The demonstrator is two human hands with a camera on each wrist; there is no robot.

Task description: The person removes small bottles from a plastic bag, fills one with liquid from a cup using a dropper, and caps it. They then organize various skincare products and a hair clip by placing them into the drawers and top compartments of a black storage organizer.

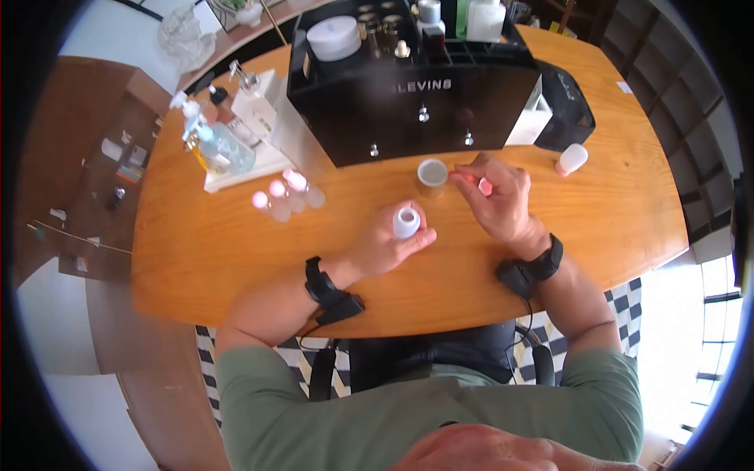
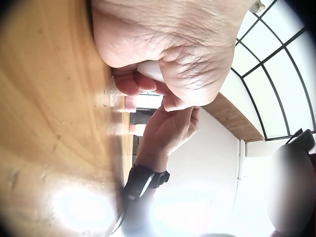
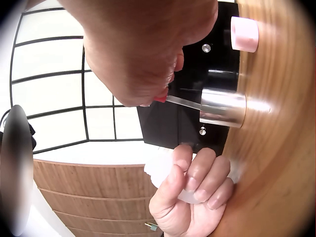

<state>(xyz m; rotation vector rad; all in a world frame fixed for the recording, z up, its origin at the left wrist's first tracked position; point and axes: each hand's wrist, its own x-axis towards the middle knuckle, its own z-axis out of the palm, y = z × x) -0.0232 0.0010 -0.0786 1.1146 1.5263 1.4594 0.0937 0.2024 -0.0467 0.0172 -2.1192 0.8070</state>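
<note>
The right hand (image 1: pixel 500 200) has thumb and fingers closed in a pinch on a thin stick (image 3: pixel 182 101); its red end shows from the head, but only the right wrist view shows the pale shaft running to the mouth of a silvery cup (image 1: pixel 432 177), upright on the table (image 1: pixel 463 290). The left hand (image 1: pixel 390 239) curls round a small white bottle (image 1: pixel 407 223), its open mouth visible from the head; in the left wrist view palm and fingers hide all but a sliver. The right hand partly covers a pink cap (image 3: pixel 244 34) from the head, while the right wrist view shows it whole, standing near the cup. Just behind the cup, a black drawer box (image 1: pixel 416 114) blocks the far side; pink-topped bottles (image 1: pixel 297 198) stand to the left, and a pink-and-white bottle (image 1: pixel 575 157) lies to the right.
</note>
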